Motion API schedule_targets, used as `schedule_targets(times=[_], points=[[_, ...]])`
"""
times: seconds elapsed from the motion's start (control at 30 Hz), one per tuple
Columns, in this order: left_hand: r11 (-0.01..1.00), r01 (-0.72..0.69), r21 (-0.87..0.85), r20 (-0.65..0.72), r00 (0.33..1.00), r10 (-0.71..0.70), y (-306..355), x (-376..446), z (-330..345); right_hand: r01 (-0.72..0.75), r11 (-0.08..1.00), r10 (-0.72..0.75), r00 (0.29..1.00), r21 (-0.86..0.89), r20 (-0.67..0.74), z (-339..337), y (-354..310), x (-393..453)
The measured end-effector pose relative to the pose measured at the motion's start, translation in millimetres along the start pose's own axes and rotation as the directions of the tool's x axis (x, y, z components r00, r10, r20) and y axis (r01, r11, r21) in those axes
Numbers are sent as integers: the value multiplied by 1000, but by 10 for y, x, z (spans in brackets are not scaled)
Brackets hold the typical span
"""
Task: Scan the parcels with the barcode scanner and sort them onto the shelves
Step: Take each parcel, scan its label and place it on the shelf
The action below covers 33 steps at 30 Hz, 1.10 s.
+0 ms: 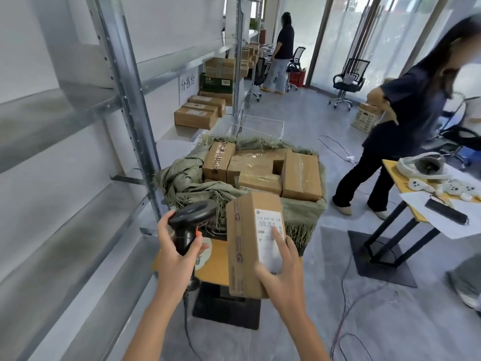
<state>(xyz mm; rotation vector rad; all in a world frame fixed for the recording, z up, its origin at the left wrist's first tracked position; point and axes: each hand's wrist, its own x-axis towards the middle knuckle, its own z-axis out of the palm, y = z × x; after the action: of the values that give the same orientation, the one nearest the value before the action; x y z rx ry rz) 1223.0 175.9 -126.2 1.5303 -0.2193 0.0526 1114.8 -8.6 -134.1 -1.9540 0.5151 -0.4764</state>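
Observation:
My left hand (177, 246) grips the handle of a black barcode scanner (191, 220), whose head points right toward a parcel. My right hand (281, 269) holds a brown cardboard parcel (247, 246) upright in front of me, thumb and a finger lying across its white shipping label (269, 230). Behind it, several more brown parcels (263, 170) lie in a green woven sack (187, 183) on a small table. Metal shelves (125, 100) run along the left wall, and a few boxes (199, 113) sit on a lower shelf farther back.
A person in dark clothes (406, 121) stands to the right beside a yellow table (416, 204) with a headset and controllers. Another person (279, 53) stands far back near office chairs (347, 79). Cables (343, 295) trail across the grey floor. A wire basket (260, 126) sits behind the sack.

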Motion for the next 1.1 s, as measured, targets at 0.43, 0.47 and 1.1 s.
schedule_targets(times=[0.43, 0.47, 1.1], points=[[998, -56, -19, -153, 987, 52, 32, 881, 66, 207, 912, -170, 976, 353, -134, 497, -560, 2066], [998, -69, -8, -153, 986, 67, 37, 981, 56, 198, 919, -162, 978, 340, -131, 580, -605, 2223], [995, -99, 3, -143, 985, 99, -183, 2888, -170, 459, 791, -85, 737, -404, 671, 884, -852, 3642]])
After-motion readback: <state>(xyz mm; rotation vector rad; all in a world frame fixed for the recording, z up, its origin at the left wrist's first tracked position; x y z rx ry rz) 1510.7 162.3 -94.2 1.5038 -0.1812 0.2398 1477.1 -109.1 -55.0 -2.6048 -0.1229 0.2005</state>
